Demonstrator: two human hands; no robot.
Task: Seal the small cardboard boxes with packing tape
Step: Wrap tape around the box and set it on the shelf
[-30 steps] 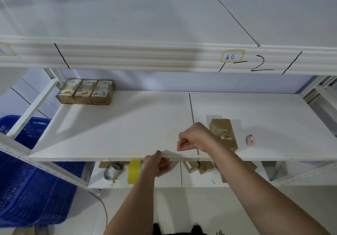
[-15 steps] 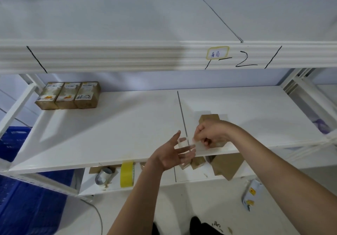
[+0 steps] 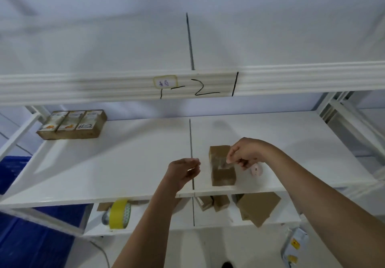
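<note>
A small brown cardboard box [image 3: 222, 177] stands near the front edge of the white middle shelf [image 3: 125, 163]. My right hand [image 3: 244, 155] hovers over the box's top right and pinches a short strip of clear tape [image 3: 223, 163] that lies across the top of the box. My left hand [image 3: 183, 171] floats just left of the box, apart from it, with its fingers loosely extended towards it. I can make out nothing in that hand, which is slightly blurred.
A small pink object [image 3: 256, 170] lies right of the box. Three printed boxes [image 3: 71, 125] sit at the shelf's back left. The lower shelf holds a yellow tape roll [image 3: 119, 213] and several cardboard boxes [image 3: 258, 207]. A blue crate [image 3: 18, 236] stands at the left.
My right hand has carried the tape strip up from the shelf's front edge onto the box. My left hand has let go of the strip and risen beside the box. The view has swung.
</note>
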